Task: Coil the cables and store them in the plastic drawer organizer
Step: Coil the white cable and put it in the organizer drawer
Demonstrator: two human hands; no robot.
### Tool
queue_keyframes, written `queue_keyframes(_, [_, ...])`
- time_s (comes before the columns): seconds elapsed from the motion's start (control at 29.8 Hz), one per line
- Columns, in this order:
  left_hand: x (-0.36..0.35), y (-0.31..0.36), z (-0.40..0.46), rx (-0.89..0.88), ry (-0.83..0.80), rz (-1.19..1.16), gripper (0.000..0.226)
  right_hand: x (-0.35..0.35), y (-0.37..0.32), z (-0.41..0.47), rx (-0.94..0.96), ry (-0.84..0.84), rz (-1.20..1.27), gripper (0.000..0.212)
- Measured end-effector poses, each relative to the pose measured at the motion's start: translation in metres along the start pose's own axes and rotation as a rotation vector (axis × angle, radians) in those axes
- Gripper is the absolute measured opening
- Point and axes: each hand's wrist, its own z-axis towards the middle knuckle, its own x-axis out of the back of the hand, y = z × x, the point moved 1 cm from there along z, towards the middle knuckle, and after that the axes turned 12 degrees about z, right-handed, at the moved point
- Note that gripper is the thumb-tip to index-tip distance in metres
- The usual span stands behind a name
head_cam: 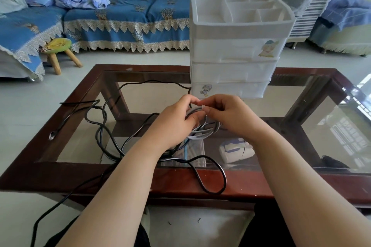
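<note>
Your left hand and right hand both pinch the grey cable, just near the white drawer organizer.

One drawer organizer, three drawers; two cables: black, grey; one stool.
</note>
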Motion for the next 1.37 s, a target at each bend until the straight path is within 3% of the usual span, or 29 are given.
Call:
queue_keyframes(0.13, [-0.002, 0.0, 0.011, 0.01, 0.055, 0.052, 0.022, 0.004, 0.003, 0.017, -0.075, -0.001, 0.105, 0.014])
queue_keyframes(0.2, [-0.004, -0.003, 0.014, 0.032, 0.142, 0.075, 0.024, 0.006, 0.011, 0.035, -0.148, 0.082, 0.209, 0.039])
queue_keyframes(0.27, [-0.007, -0.006, 0.02, 0.037, 0.197, 0.059, 0.024, 0.017, 0.026, 0.059, -0.323, 0.258, 0.552, 0.063])
queue_keyframes(0.34, [-0.009, -0.008, 0.022, 0.033, 0.224, 0.037, 0.025, 0.031, 0.042, 0.082, -0.475, 0.442, 0.943, 0.071])
queue_keyframes(0.44, [-0.011, -0.01, 0.03, 0.016, 0.224, 0.048, 0.023, 0.043, 0.068, 0.111, -0.604, 0.636, 1.212, 0.077])
queue_keyframes(0.7, [-0.005, -0.026, 0.041, 0.058, 0.255, 0.012, 0.022, 0.037, 0.094, 0.138, -0.626, 0.8, 1.126, 0.045])
queue_keyframes(0.94, [0.002, -0.02, 0.048, 0.114, 0.3, -0.143, 0.015, 0.037, 0.103, 0.121, -0.686, 0.702, 1.051, 0.057])
queue_keyframes(1.04, [0.004, -0.018, 0.049, 0.136, 0.322, -0.212, 0.014, 0.044, 0.106, 0.111, -0.695, 0.762, 0.754, 0.052])
queue_keyframes(1.14, [0.004, -0.014, 0.047, 0.13, 0.328, -0.229, 0.014, 0.055, 0.104, 0.105, -0.348, 0.901, 0.056, 0.02])
queue_keyframes(1.21, [0.004, -0.012, 0.047, 0.133, 0.324, -0.239, 0.015, 0.061, 0.092, 0.107, -0.159, 0.754, -0.49, 0.024])
queue_keyframes(1.24, [0.005, -0.012, 0.046, 0.14, 0.319, -0.247, 0.016, 0.063, 0.086, 0.113, -0.153, 0.639, -0.633, 0.033])
queue_keyframes(1.31, [0.005, -0.01, 0.046, 0.159, 0.309, -0.262, 0.017, 0.067, 0.08, 0.127, -0.256, 0.447, -0.731, 0.042])
queue_keyframes(1.37, [0.005, -0.01, 0.046, 0.175, 0.305, -0.285, 0.019, 0.07, 0.082, 0.134, -0.307, 0.367, -0.798, 0.036])
